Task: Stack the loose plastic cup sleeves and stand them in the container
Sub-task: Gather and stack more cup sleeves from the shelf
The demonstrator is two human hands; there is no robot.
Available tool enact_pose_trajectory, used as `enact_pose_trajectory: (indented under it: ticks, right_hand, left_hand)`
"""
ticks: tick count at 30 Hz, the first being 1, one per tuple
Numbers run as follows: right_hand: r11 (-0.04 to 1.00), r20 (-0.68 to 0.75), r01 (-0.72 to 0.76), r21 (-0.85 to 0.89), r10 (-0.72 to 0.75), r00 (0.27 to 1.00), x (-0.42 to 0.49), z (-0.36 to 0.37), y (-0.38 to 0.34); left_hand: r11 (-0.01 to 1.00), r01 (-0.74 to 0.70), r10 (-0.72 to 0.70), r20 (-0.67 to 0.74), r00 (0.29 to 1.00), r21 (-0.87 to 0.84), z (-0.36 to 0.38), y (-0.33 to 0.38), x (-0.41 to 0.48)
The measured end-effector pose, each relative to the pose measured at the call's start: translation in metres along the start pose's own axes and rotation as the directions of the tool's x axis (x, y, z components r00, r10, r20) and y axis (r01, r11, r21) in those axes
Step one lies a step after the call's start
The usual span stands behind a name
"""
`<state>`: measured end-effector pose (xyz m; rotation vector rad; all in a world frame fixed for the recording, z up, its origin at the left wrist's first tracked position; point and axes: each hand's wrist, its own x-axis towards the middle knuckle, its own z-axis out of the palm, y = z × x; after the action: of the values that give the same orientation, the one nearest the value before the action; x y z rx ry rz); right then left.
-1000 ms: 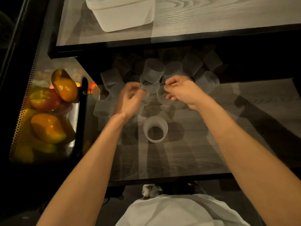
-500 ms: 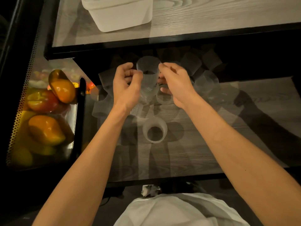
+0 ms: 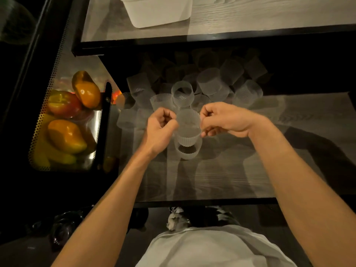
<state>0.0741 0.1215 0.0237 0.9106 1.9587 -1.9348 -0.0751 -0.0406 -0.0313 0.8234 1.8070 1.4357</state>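
Head view: left hand (image 3: pixel 160 130) and right hand (image 3: pixel 223 120) pinch one sleeve (image 3: pixel 187 128) between fingertips, just above another (image 3: pixel 187 151); the pile (image 3: pixel 212 87) beyond remains loose, container (image 3: pixel 159 10) empty-looking.

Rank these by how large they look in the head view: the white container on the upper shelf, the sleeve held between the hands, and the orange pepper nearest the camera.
1. White container, largest though cut off by the frame.
2. Orange pepper and held sleeve look about alike; the sleeve is nearer the camera, so I won't rank them.
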Motion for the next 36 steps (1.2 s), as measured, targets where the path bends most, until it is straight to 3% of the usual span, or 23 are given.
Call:
enact_pose_trajectory:
  ticks: [17,20,23,26,32,36]
  right_hand:
    - [0.967,0.164,-0.022,-0.255,0.066,0.984,0.002,0.004,0.012]
    - [0.961,0.035,-0.026,-0.274,0.037,0.999,0.007,-0.003,0.010]
    - [0.988,-0.182,0.003,-0.155,-0.031,0.983,0.021,-0.007,0.009]
    - [0.999,-0.310,-0.015,-0.035,0.004,0.951,0.041,-0.004,0.007]
    - [0.995,-0.301,-0.099,-0.007,0.092,0.949,0.074,-0.001,0.002]
    - [0.997,-0.316,-0.076,0.024,0.080,0.945,0.080,-0.002,0.003]
  left_hand:
    - [0.985,0.018,-0.032,0.080,0.996,0.172,0.005,-0.016,-0.004]
    - [0.991,0.085,-0.088,0.031,0.996,0.100,0.005,-0.016,0.004]
    - [0.986,0.166,-0.162,-0.092,0.982,0.033,0.007,-0.009,0.018]
    - [0.974,0.222,-0.213,-0.176,0.961,0.034,0.011,-0.002,0.036]
    - [0.959,0.276,-0.268,-0.123,0.956,0.058,0.013,0.003,0.069]
    - [0.964,0.265,-0.259,-0.125,0.958,0.035,0.016,0.008,0.071]
